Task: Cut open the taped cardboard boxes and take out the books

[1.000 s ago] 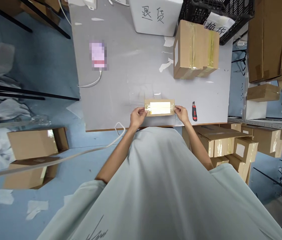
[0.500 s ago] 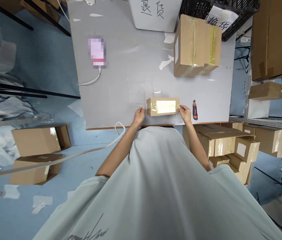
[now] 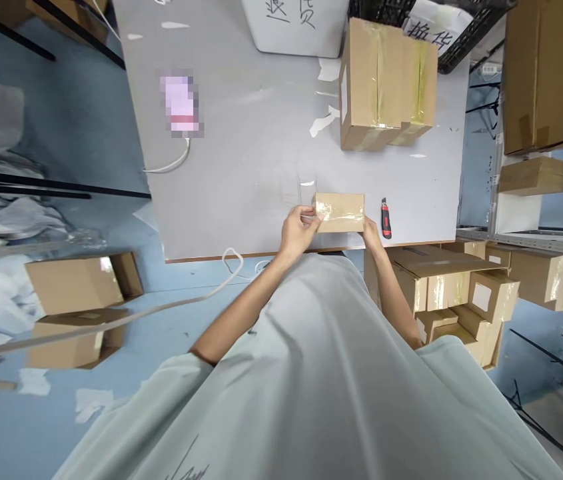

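A small cardboard box [image 3: 342, 208] with shiny clear tape along its face is held between my two hands, close to the table's front edge. My left hand [image 3: 300, 230] grips its left end, with the thumb on the taped face. At the other end, my right hand [image 3: 371, 235] clasps the lower right corner, its fingers partly hidden behind the cardboard. No label shows on the side facing me. Just right of the box lies a red and black utility knife [image 3: 386, 219] on the grey table [image 3: 221, 200].
Two larger taped cartons [image 3: 386, 87] stand at the back right of the table, before a black crate [image 3: 476, 30]. A white bin [image 3: 298, 30] is at the back. A phone [image 3: 180, 103] with a white cable lies left. Stacked boxes [image 3: 454, 280] sit below the right edge.
The box has been turned, so its white label no longer faces me and a plain taped side does. My left hand has moved right and closed on its left end.
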{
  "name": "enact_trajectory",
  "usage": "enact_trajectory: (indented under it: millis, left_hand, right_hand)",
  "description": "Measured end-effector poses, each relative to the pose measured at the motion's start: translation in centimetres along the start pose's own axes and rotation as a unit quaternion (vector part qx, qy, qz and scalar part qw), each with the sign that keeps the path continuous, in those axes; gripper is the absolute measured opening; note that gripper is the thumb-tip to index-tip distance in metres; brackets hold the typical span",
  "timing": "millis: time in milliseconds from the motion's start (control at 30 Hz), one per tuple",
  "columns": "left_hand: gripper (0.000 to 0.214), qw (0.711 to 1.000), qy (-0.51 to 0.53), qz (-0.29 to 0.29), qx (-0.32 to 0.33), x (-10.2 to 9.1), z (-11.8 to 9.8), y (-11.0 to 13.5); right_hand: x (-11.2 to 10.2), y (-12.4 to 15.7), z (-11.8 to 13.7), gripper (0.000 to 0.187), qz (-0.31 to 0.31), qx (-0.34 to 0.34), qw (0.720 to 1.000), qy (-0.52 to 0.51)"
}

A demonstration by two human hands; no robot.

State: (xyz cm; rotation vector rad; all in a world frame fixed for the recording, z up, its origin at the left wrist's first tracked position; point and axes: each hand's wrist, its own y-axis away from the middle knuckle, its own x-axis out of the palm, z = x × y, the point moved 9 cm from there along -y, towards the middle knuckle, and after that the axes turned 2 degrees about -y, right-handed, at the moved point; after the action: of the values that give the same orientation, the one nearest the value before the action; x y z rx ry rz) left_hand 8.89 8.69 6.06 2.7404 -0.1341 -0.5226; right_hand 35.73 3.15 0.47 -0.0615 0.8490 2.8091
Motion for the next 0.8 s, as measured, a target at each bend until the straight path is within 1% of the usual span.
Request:
enact_trajectory:
  millis: [67, 100, 133, 200, 267, 400, 500, 567, 633, 700, 733, 800]
  left_hand:
    - [0.033, 0.999, -0.028, -0.023, -0.006, -1.7, 0.4, -0.1]
    - [0.030, 0.999, -0.035, -0.032, -0.017, -2.5, 0.9, -0.2]
    - [0.029, 0.998, -0.034, -0.038, -0.030, -3.1, 1.4, -0.4]
    - [0.030, 0.998, -0.016, -0.038, -0.051, -3.7, 2.4, -0.7]
    - [0.033, 0.998, -0.001, -0.034, -0.055, -3.7, 2.9, -1.1]
    - [0.035, 0.998, 0.003, -0.047, -0.047, -3.5, 3.1, -1.2]
    - [0.037, 0.997, 0.005, -0.051, -0.051, -3.2, 3.1, -0.8]
    - [0.039, 0.998, 0.013, -0.049, -0.038, -3.0, 2.7, -0.4]
    - [0.042, 0.999, 0.033, -0.032, -0.015, -2.5, 2.4, 0.0]
    - [0.046, 0.998, 0.057, -0.005, -0.007, -1.7, 2.6, -0.1]
    - [0.046, 0.998, 0.063, 0.005, -0.014, -1.3, 3.0, -0.4]
    - [0.045, 0.997, 0.060, 0.011, -0.053, -0.8, 4.5, -1.2]
  right_hand:
    - [1.9, -0.5, -0.8, 0.066, 0.015, 0.010, 1.000, -0.013]
    - [2.8, -0.8, -0.9, 0.067, 0.019, 0.004, 1.000, -0.012]
    - [3.6, -1.0, -0.8, 0.068, 0.023, -0.006, 1.000, -0.009]
    - [4.6, -1.4, -0.5, 0.071, 0.029, -0.028, 0.999, 0.000]
    - [4.9, -1.7, -0.3, 0.075, 0.033, -0.034, 0.999, 0.009]
    - [4.6, -1.7, -0.1, 0.087, 0.052, -0.003, 0.999, -0.007]
    - [4.2, -1.2, 1.1, 0.094, 0.044, -0.018, 0.999, -0.025]
    - [3.6, -0.9, 2.3, 0.092, 0.018, -0.053, 0.998, -0.010]
    - [2.8, -0.6, 3.2, 0.090, -0.007, -0.081, 0.997, 0.016]
    - [1.5, -0.5, 3.4, 0.093, -0.034, -0.089, 0.995, 0.034]
    - [0.5, -0.4, 3.4, 0.094, -0.054, -0.089, 0.994, 0.041]
    - [-2.2, -0.1, 3.5, 0.097, -0.117, -0.097, 0.986, 0.064]
